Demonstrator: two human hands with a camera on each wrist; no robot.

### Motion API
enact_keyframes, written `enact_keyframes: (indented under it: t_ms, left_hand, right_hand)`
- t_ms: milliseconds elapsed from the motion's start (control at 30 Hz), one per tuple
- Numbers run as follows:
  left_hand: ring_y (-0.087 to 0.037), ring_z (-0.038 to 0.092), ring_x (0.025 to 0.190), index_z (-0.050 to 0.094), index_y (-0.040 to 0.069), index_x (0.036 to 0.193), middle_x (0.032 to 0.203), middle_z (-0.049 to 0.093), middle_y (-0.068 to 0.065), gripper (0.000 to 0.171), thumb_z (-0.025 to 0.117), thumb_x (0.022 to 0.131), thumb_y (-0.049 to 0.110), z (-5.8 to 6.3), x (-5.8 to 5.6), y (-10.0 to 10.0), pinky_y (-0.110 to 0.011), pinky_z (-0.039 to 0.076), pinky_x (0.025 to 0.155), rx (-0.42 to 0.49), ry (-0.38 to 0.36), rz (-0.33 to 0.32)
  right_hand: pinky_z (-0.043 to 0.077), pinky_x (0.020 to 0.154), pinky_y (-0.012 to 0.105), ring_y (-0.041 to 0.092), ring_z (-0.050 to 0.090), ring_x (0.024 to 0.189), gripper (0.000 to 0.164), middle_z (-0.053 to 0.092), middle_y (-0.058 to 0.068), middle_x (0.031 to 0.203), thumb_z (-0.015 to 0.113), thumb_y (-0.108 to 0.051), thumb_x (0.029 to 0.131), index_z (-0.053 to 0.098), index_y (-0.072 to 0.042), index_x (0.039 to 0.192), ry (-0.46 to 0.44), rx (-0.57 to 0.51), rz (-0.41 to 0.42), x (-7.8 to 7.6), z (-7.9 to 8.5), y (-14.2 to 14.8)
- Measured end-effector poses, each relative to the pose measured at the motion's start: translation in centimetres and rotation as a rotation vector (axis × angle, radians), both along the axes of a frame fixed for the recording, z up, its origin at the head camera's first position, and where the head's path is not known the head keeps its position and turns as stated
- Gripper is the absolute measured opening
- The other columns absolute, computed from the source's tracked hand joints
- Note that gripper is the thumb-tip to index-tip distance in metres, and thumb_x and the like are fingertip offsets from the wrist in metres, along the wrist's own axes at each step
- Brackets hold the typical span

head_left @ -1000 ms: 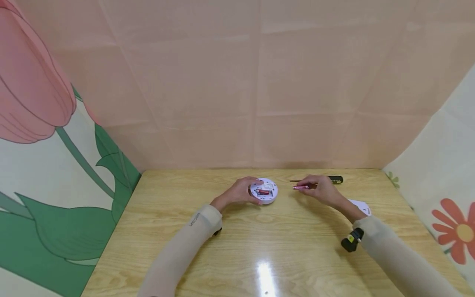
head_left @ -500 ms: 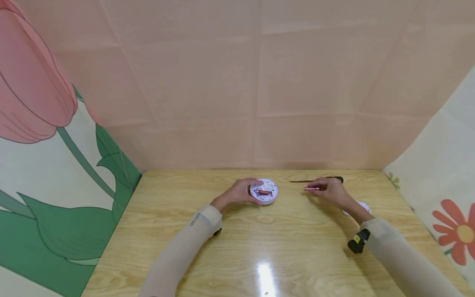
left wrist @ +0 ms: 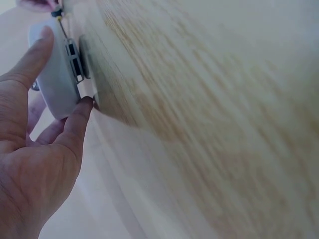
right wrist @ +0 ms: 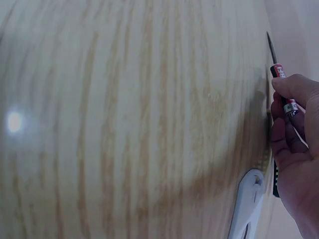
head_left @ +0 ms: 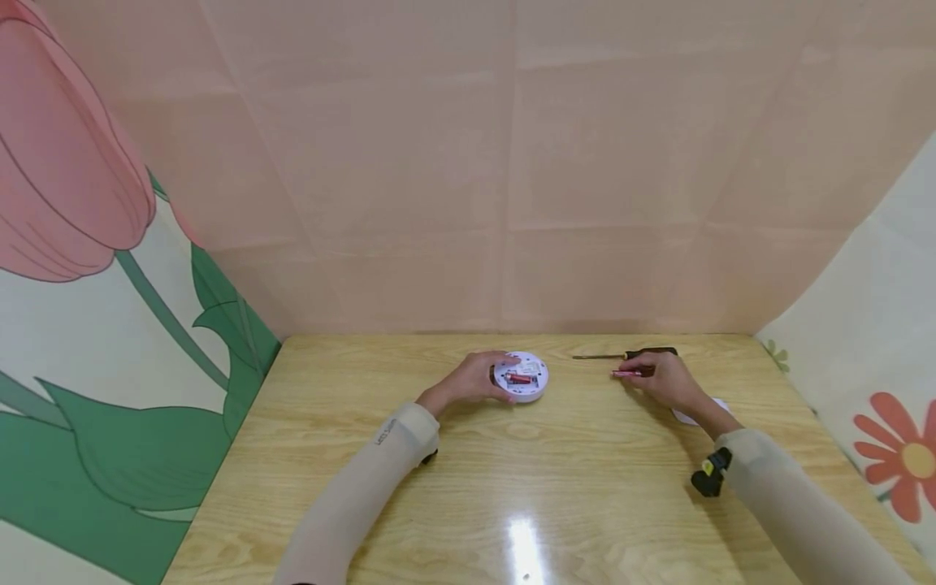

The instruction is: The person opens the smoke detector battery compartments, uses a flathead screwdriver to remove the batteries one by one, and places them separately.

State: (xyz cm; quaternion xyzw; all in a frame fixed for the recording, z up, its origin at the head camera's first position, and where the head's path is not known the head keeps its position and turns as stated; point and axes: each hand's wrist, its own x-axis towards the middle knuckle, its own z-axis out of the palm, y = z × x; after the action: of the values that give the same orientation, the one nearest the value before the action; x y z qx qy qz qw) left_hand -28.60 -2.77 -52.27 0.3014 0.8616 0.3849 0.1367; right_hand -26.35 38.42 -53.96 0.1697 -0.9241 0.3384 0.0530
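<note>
A white round device [head_left: 538, 393], like a smoke detector, is tilted with its compartment side up. My left hand [head_left: 478, 375] grips it by its left edge, thumb and fingers around the rim. A red battery [head_left: 519, 379] lies in the compartment. In the left wrist view, the device [left wrist: 57, 79] shows from the side between thumb and fingers. My right hand [head_left: 667, 380] pinches a red-and-black battery [head_left: 626, 374] above the table, close to the screwdriver [head_left: 600, 357]. In the right wrist view, the thumb hides the middle of that battery [right wrist: 277, 71].
The screwdriver lies near the table's back edge, its dark handle [head_left: 661, 351] partly behind my right hand. A white plastic piece [head_left: 684, 417] lies under my right wrist and is partly covered. Behind the wooden table [head_left: 468, 504] hangs a plain pinkish-beige cloth [head_left: 366, 203].
My right hand has moved right, away from the device, with the battery still pinched. More of the screwdriver shows now. The left hand and the device stay in place.
</note>
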Motion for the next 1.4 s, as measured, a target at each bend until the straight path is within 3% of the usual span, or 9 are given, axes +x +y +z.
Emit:
enact_keyframes:
  t_ms: [333, 600, 867, 1167, 1400]
  left_hand:
    - [-0.027, 0.045, 0.151, 0.059, 0.014, 0.152, 0.160, 0.052, -0.010, 0.078, 0.094, 0.083, 0.025, 0.18, 0.14, 0.10, -0.042, 0.036, 0.125, 0.021, -0.002, 0.001]
    - [-0.026, 0.044, 0.151, 0.059, 0.015, 0.152, 0.161, 0.051, -0.009, 0.077, 0.093, 0.083, 0.023, 0.13, 0.18, 0.16, -0.042, 0.035, 0.125, 0.023, -0.016, 0.007]
    - [-0.026, 0.044, 0.151, 0.059, 0.014, 0.152, 0.161, 0.051, -0.009, 0.077, 0.093, 0.083, 0.021, 0.22, 0.21, 0.12, -0.042, 0.035, 0.125, 0.035, -0.033, 0.010]
    - [-0.027, 0.046, 0.150, 0.059, 0.013, 0.152, 0.160, 0.052, -0.011, 0.078, 0.093, 0.083, 0.022, 0.21, 0.33, 0.10, -0.042, 0.037, 0.124, 0.019, -0.022, 0.004]
    - [-0.025, 0.047, 0.149, 0.058, 0.016, 0.153, 0.160, 0.053, -0.008, 0.080, 0.094, 0.083, 0.029, 0.09, 0.09, -0.04, -0.043, 0.037, 0.124, -0.007, -0.003, 0.008]
  right_hand:
    - [0.057, 0.067, 0.021, 0.019, 0.072, 0.086, 0.019, 0.076, 0.023, 0.109, 0.083, -0.006, 0.091, 0.081, -0.001, 0.110, -0.002, 0.063, -0.021, -0.23, -0.10, 0.62]
    - [0.055, 0.066, 0.023, 0.018, 0.070, 0.081, 0.019, 0.076, 0.016, 0.103, 0.083, -0.005, 0.091, 0.081, -0.002, 0.110, 0.025, 0.105, -0.035, -0.11, -0.16, 0.75]
    - [0.055, 0.066, 0.022, 0.019, 0.069, 0.084, 0.020, 0.075, 0.013, 0.102, 0.084, -0.012, 0.092, 0.082, -0.004, 0.110, -0.007, 0.075, -0.049, -0.19, -0.46, 0.79]
    - [0.057, 0.068, 0.021, 0.018, 0.072, 0.086, 0.021, 0.076, 0.013, 0.104, 0.083, -0.009, 0.092, 0.081, -0.004, 0.113, -0.013, 0.076, -0.046, -0.16, -0.70, 0.79]
    - [0.055, 0.067, 0.022, 0.016, 0.071, 0.083, 0.023, 0.077, 0.013, 0.102, 0.085, -0.009, 0.090, 0.081, -0.005, 0.113, 0.028, 0.089, -0.057, -0.14, -0.59, 0.84]
